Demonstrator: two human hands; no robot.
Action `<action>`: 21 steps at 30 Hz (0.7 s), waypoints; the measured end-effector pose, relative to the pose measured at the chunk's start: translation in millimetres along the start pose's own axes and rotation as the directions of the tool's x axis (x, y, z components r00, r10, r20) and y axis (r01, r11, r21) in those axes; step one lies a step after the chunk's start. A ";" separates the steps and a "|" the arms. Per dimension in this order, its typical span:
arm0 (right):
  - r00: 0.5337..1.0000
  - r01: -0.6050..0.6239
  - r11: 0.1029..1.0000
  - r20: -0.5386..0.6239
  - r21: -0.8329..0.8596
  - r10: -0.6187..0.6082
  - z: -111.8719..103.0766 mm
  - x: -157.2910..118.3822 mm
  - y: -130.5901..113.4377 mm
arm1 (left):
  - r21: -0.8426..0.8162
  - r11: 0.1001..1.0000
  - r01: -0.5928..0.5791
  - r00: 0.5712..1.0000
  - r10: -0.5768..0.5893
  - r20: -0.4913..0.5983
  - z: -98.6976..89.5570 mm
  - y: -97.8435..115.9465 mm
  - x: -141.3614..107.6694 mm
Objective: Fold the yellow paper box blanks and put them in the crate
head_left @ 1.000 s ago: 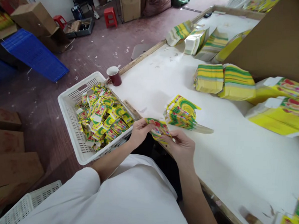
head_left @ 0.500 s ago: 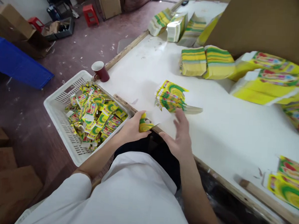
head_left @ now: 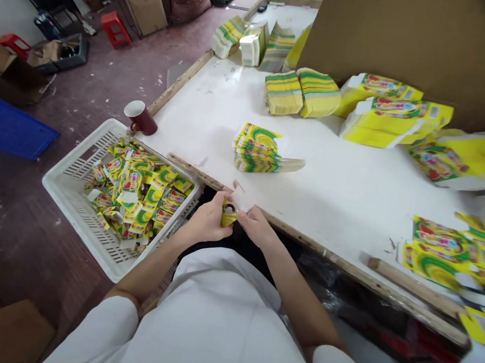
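Observation:
Over the table's front edge, my left hand is closed around a small yellow-and-green printed carton. Its end is open, and something small and dark shows inside, too small to name. My right hand pinches the white inner side of the same carton, thumb and fingers closed on it. Just beyond my hands, a fanned stack of flat cartons lies on the white tabletop. Left of my left hand stands a white plastic basket holding many small printed cartons.
A maroon mug stands at the table edge behind the basket. Bundles of yellow cartons line the back by a large brown cardboard sheet. More flat cartons lie at right, near a wooden strip. A red stool stands on the floor.
My right hand has moved left from beside the carton and closed on it. The carton's white part, broad before, is now gathered between both hands. The view has shifted to the right.

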State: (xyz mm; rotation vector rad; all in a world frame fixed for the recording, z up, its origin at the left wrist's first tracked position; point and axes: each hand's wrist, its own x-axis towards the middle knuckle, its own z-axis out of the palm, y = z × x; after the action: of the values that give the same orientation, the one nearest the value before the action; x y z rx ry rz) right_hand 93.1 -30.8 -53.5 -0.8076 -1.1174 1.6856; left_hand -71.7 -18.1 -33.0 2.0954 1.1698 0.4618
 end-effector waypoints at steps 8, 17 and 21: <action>0.943 0.164 0.774 -0.133 -0.611 -0.304 -8.2 4.9 4.0 | 0.132 0.991 0.016 0.986 0.006 -0.165 -9.0 -9.1 5.8; 0.970 0.240 0.622 0.158 -0.745 -0.186 -29.5 5.6 -19.5 | 0.061 0.998 -0.020 0.981 0.032 -0.191 -43.3 -13.9 2.6; 0.974 0.186 0.668 0.047 -0.721 -0.221 -22.8 17.8 -19.6 | 0.130 0.990 -0.051 0.969 0.081 -0.235 -43.1 -10.4 10.6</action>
State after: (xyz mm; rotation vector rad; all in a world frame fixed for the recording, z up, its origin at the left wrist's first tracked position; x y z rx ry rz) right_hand 113.3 -3.8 -44.3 -1.1393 -1.8126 0.9932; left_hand -98.0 11.5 -10.3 2.2372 1.2966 0.7075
